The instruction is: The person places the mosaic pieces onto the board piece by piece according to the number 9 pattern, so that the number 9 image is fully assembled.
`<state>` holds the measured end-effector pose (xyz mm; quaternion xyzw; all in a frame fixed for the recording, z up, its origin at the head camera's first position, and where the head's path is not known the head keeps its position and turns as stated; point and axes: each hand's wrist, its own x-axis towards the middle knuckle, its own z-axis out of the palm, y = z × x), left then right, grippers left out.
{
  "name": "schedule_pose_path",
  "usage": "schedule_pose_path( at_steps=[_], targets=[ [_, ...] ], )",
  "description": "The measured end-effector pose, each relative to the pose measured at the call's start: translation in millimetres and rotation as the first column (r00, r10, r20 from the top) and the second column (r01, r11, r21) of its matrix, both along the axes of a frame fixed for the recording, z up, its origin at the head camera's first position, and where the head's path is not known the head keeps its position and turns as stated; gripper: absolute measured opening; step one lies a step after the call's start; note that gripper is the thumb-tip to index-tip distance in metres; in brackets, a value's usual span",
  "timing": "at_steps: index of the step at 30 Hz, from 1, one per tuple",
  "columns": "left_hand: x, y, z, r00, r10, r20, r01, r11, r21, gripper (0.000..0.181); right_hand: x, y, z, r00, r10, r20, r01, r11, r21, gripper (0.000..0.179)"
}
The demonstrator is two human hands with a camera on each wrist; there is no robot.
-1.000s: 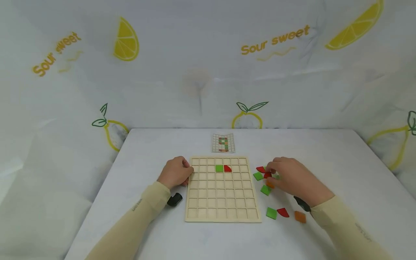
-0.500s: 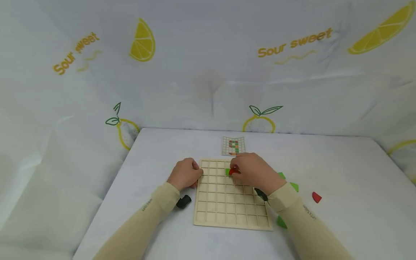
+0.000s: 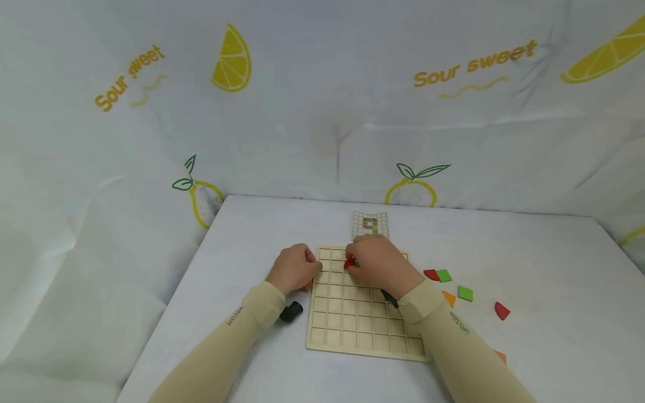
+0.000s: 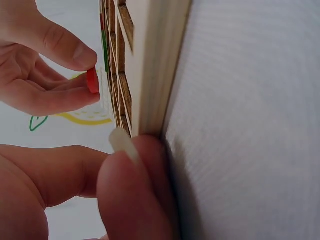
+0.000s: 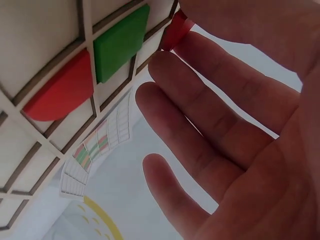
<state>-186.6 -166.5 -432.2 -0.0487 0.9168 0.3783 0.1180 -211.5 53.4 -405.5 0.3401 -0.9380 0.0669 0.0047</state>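
Right hand (image 3: 378, 262): fingers drawn narrow, thumb and index finger pinching one red quarter-round piece (image 4: 92, 80) at the tips; remaining fingers spread loosely, as shown in the right wrist view. Held piece: over the far part of the gridded board (image 3: 332, 305), beside the green square (image 5: 121, 44); contact with the board cannot be told. Left hand (image 3: 294, 268): fingers narrow, thumb and finger gripping the board's left edge.

On the board: the green square, in a cell; the seated red quarter-round (image 5: 62, 90), in the neighbouring cell, opposite side from the held piece.

Beyond the board: one printed grid card (image 3: 370, 224), coloured figure.

Right of the board, loose on the white surface (image 3: 262, 235): red and green pieces (image 3: 465, 293); orange pieces (image 3: 449, 299), partly hidden by the right sleeve (image 3: 466, 341).
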Motion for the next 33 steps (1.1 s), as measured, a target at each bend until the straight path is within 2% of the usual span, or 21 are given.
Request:
schedule_pose_path(
  at_steps=[10, 33],
  targets=[
    [-1.5, 1.2, 0.1, 1.0, -0.001, 0.0, 0.001, 1.0, -0.01, 0.014, -1.2, -0.6, -1.8, 1.0, -0.006, -0.015, 0.006, 1.0, 0.012, 0.007],
    [-0.7, 1.4, -0.4, 1.0, -0.001, 0.011, 0.002, 1.0, -0.011, 0.013, -1.5, 0.5, -5.9, 0.999, -0.014, 0.035, 0.015, 1.0, -0.003, 0.007]
  ],
)
